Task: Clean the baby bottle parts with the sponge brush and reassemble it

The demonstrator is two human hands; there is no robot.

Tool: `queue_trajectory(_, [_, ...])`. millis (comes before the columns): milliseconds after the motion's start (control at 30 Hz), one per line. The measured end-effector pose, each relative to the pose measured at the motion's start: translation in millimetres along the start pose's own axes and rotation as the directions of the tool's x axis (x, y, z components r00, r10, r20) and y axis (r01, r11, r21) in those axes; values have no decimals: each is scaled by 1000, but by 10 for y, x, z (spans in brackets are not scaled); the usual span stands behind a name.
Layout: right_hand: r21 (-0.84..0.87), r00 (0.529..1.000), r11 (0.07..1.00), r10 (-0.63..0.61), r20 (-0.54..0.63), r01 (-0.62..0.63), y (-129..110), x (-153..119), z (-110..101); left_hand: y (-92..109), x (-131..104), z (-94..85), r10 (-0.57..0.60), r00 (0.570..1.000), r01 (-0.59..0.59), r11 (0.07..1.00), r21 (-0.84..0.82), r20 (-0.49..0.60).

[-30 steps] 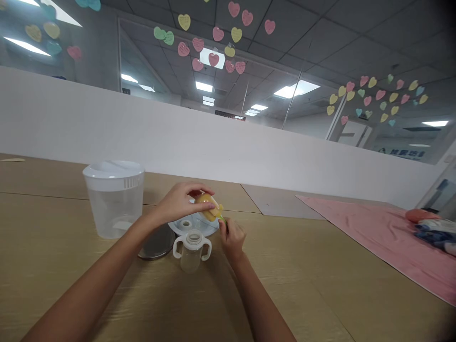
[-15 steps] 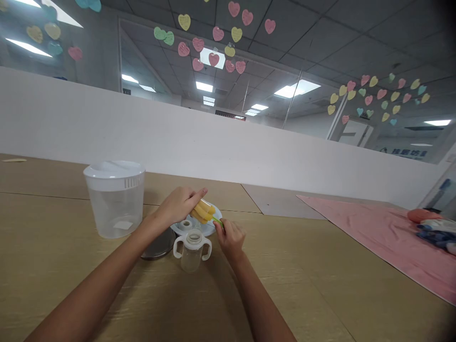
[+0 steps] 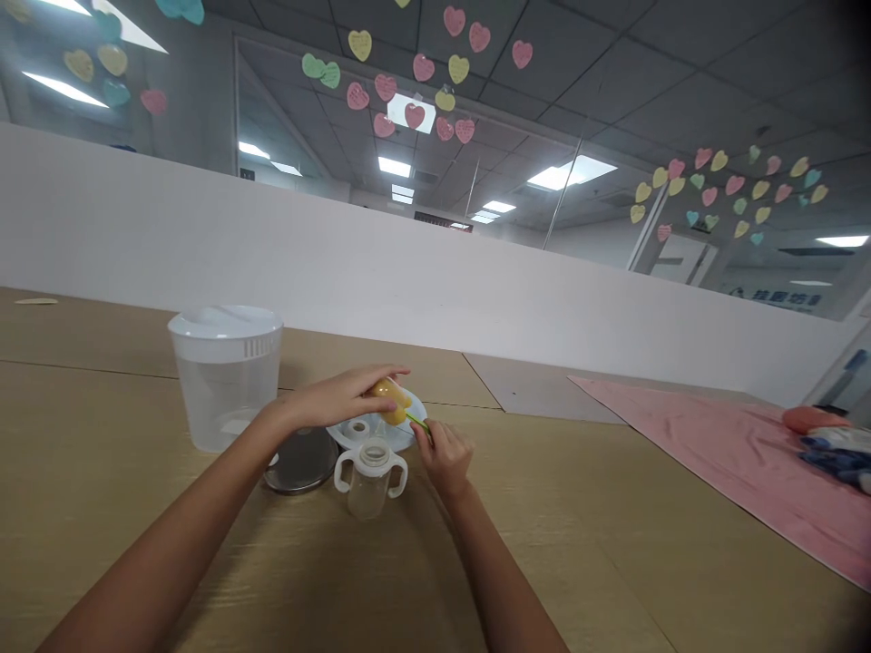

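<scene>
If the left hand [image 3: 346, 396] slackens: the yellow item [image 3: 390, 390], pinched between thumb and fingers above the pale plate [image 3: 401, 441], could slip down.
If the right hand [image 3: 445, 456] swings left: it could tip the handled bottle [image 3: 367, 490].
Left-hand pose: reaching inward, fingers pointing right.
Right-hand pose: curled, gripping the green stick [image 3: 416, 422], which slants up toward the yellow item.

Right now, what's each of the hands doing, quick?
Left hand: closed on a yellow object.
Right hand: closed on a thin green stick.
</scene>
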State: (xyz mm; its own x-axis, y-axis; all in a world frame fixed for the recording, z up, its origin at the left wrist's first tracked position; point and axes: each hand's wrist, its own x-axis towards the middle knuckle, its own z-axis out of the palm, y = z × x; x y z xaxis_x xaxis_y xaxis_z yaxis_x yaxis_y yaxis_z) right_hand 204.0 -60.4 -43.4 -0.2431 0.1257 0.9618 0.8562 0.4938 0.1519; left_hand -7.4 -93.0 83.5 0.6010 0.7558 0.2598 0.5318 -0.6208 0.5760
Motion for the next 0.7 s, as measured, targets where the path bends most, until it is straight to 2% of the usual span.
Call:
queue_trajectory(133, [20,997,997,70,-38,-69,-1,2,5,26,10,6,83,996,-82,996,29,-38])
queue_trajectory(300, [42,996,996,77,-41,-75,-8,7,6,20,43,-2,151,987,-145,984,101,-53])
queue_trajectory(533, [43,998,997,59,-13,-59,1,-5,7,-13,58,-21,100,994,-97,993,69,-51])
queue_trajectory(700, [34,998,998,49,-34,-47,1,1,6,-43,61,-21,75,996,-71,995,65,-58])
